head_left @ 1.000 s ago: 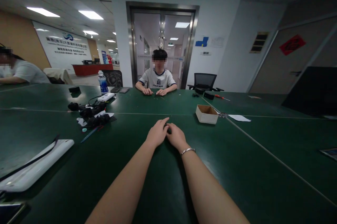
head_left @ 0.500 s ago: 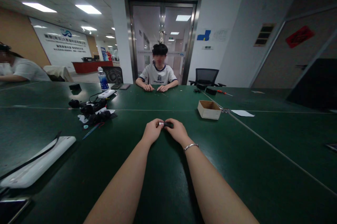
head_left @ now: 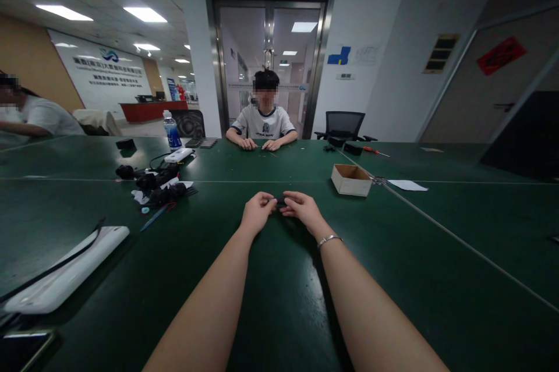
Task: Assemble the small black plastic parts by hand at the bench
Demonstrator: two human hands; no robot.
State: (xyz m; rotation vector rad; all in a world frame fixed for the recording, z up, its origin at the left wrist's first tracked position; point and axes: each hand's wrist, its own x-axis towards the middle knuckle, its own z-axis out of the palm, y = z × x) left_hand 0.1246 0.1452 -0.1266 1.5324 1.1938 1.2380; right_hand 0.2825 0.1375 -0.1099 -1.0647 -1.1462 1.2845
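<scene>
A small, dark, stubby piece (head_left: 280,202) sits right between the two hands, lying crosswise at the fingertips and mostly hidden by them, so I can't tell whether it touches the tabletop. The left hand (head_left: 257,210) has its thumb and fingers pinched on the piece's left end; the right hand (head_left: 304,211), a silver metal bracelet (head_left: 329,239) at its wrist, curls its fingers about the other end, though I can't make out how firmly they clamp. Both forearms reach over a dark green, glossy table (head_left: 279,308). Ahead and to the right stands an open-topped, pale rectangular box (head_left: 350,187), a flat white sheet of paper (head_left: 408,186) near it. Off to the left lies a tangle of black gear (head_left: 163,190), and nearer, a long white smooth-shelled case (head_left: 74,273) with a black cord along it. Across the table sits a person in a white T-shirt with dark trim (head_left: 266,123), both hands on the tabletop.
</scene>
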